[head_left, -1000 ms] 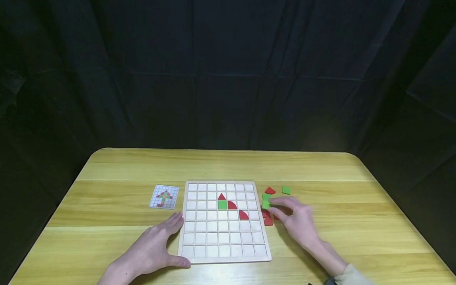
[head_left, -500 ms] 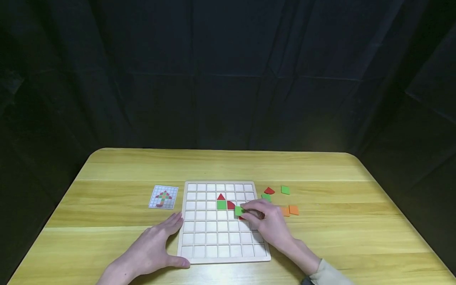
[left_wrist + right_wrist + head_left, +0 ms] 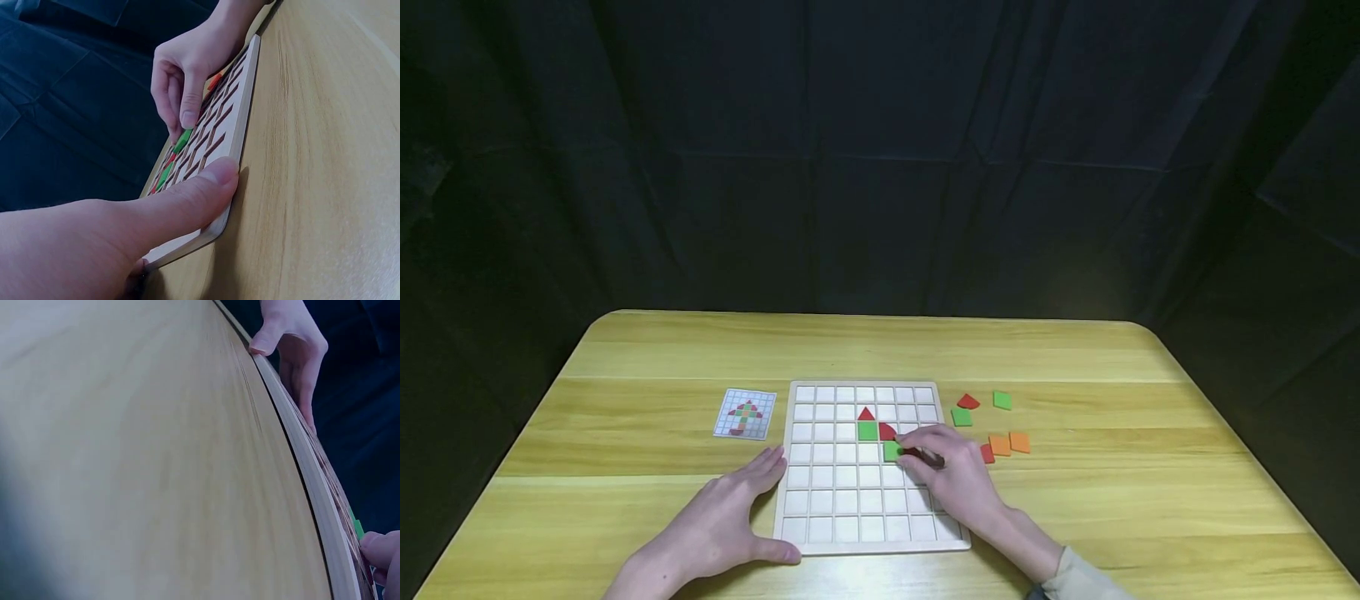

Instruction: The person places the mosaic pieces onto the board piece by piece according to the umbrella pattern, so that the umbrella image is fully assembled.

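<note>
A wooden tabletop (image 3: 1150, 517) bears a pale grid board (image 3: 847, 502), its left edge touched by a left hand (image 3: 718, 521), fingers and thumb apart. A right hand (image 3: 958, 475) hangs over the board; a patterned card (image 3: 745, 414) lies at left. Clamped in the right hand's fingers, a green tile (image 3: 891, 452) shows right of center, perhaps touching the board.

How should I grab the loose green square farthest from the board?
Probably pinch two opposite edges of that thin green square tile, coming from the right: it lies flat on the yellowish wooden table, and a red fan-shaped tile sits to its left.
</note>
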Action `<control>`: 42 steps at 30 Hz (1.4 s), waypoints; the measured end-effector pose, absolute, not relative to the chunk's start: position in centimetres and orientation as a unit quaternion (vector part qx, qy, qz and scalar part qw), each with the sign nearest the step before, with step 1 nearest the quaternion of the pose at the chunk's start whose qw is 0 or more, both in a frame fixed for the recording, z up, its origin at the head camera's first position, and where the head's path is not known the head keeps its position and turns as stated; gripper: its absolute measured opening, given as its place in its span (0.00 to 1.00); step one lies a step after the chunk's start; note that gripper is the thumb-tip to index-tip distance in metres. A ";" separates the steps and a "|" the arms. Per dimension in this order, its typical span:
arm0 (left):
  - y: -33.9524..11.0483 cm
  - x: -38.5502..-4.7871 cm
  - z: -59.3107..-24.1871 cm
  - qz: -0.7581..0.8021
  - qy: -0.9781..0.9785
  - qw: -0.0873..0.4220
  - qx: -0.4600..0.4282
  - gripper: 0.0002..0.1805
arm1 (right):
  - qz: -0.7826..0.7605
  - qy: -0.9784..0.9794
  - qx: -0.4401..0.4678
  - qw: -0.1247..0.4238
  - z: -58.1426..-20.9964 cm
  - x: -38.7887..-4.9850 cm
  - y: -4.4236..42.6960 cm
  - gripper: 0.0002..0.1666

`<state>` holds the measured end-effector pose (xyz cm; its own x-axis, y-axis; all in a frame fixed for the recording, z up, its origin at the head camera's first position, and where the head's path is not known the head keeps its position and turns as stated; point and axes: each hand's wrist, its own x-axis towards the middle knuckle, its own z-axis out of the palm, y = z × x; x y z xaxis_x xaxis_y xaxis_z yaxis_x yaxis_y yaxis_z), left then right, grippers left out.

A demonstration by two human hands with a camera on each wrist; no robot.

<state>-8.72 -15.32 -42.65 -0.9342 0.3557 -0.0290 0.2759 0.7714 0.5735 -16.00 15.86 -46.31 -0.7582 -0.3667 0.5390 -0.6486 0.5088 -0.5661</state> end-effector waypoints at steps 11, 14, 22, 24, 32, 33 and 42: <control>-15.4 -8.7 -42.6 0.290 0.940 0.066 0.169 0.64 | 0.382 -0.850 0.313 0.185 -46.6 -16.0 15.7 0.10; -15.4 -8.7 -42.6 0.290 0.940 0.065 0.170 0.64 | 0.381 -0.849 0.315 0.189 -46.7 -16.0 15.8 0.10; -15.4 -8.7 -42.7 0.290 0.940 0.066 0.169 0.65 | 0.396 -0.845 0.309 0.187 -46.9 -15.9 15.7 0.11; -15.4 -8.7 -42.7 0.289 0.940 0.064 0.168 0.64 | 0.397 -0.844 0.308 0.186 -46.9 -15.9 15.8 0.10; -15.3 -8.7 -42.7 0.289 0.940 0.065 0.168 0.65 | 0.421 -0.827 0.317 0.195 -47.2 -16.0 17.0 0.12; -15.3 -8.7 -42.7 0.290 0.940 0.065 0.169 0.65 | 0.418 -0.828 0.315 0.200 -47.2 -16.0 17.4 0.13; -15.4 -8.7 -42.7 0.287 0.940 0.058 0.175 0.64 | 0.379 -0.867 0.239 0.216 -47.0 -16.0 22.1 0.19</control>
<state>-8.67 -15.36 -42.71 -0.9321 0.3622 -0.0085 0.2958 0.7743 0.5595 -15.99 22.10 -46.99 -0.7925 -0.2509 0.5559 -0.5785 0.5980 -0.5548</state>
